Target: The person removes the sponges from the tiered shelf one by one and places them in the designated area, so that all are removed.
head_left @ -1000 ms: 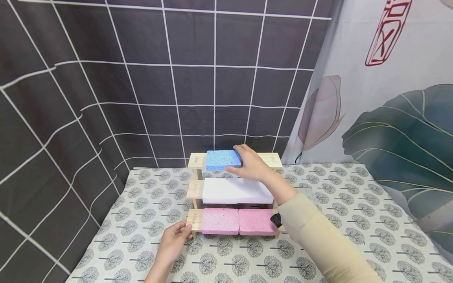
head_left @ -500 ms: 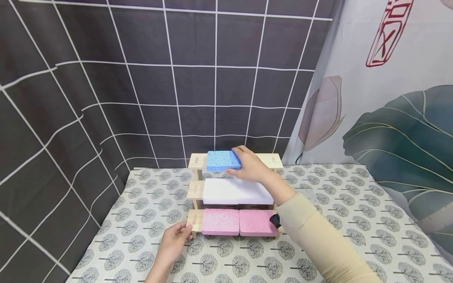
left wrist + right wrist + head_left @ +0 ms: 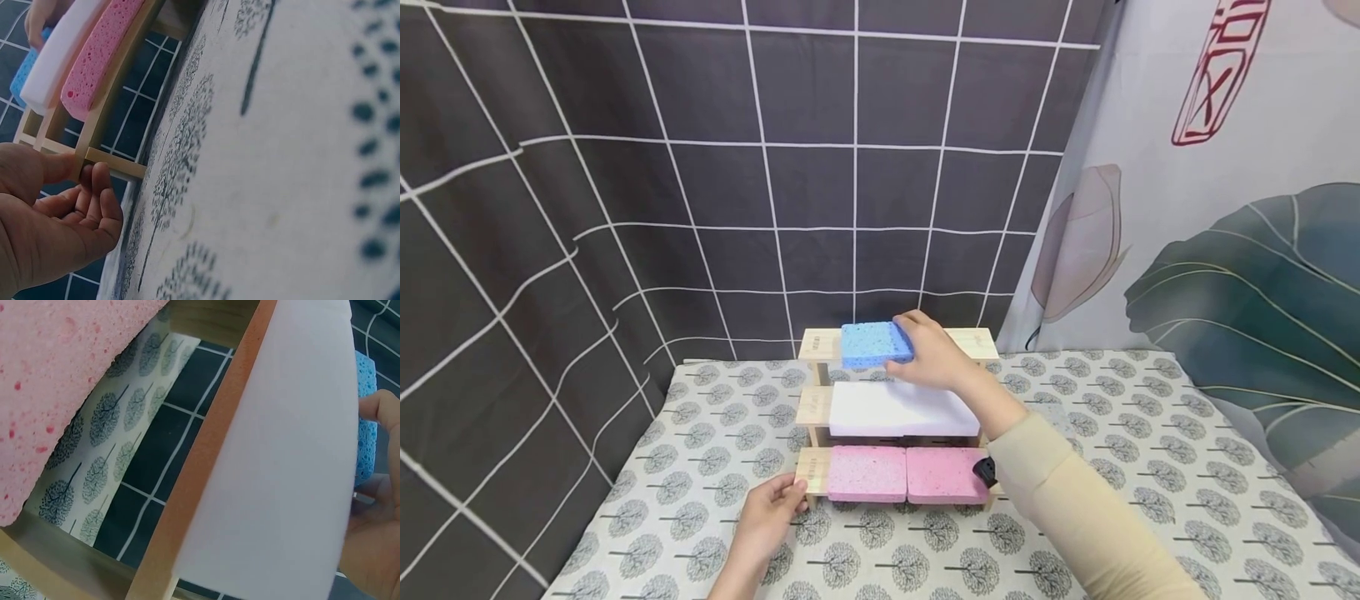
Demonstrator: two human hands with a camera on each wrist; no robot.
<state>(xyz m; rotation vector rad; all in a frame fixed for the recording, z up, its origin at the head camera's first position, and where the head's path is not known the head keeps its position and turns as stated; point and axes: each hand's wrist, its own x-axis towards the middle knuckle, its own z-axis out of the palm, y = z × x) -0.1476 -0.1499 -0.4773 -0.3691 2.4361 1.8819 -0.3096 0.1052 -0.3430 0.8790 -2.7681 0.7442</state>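
A three-step wooden rack [image 3: 814,405] stands on the cloth-covered table. On its top step lies a blue sponge [image 3: 872,343], whose right end my right hand [image 3: 934,354] grips between thumb and fingers. White sponges [image 3: 887,407] lie on the middle step, partly behind my right forearm. Two pink sponges [image 3: 867,473] sit side by side on the bottom step. My left hand [image 3: 767,512] pinches the left end of the bottom step; the left wrist view shows thumb and fingertips on the wood [image 3: 87,150]. In the right wrist view the blue sponge [image 3: 365,425] shows beyond the white one.
The table wears a cloth [image 3: 685,467] printed with grey trees. Behind the rack hangs a dark curtain [image 3: 805,183] with a white grid. A pale curtain [image 3: 1090,250] with leaf prints hangs at the right. A black wrist device [image 3: 984,472] shows beside the right sleeve.
The blue sponge has shifted slightly to the right on the top step along with my right hand. My left hand keeps its hold on the bottom step.
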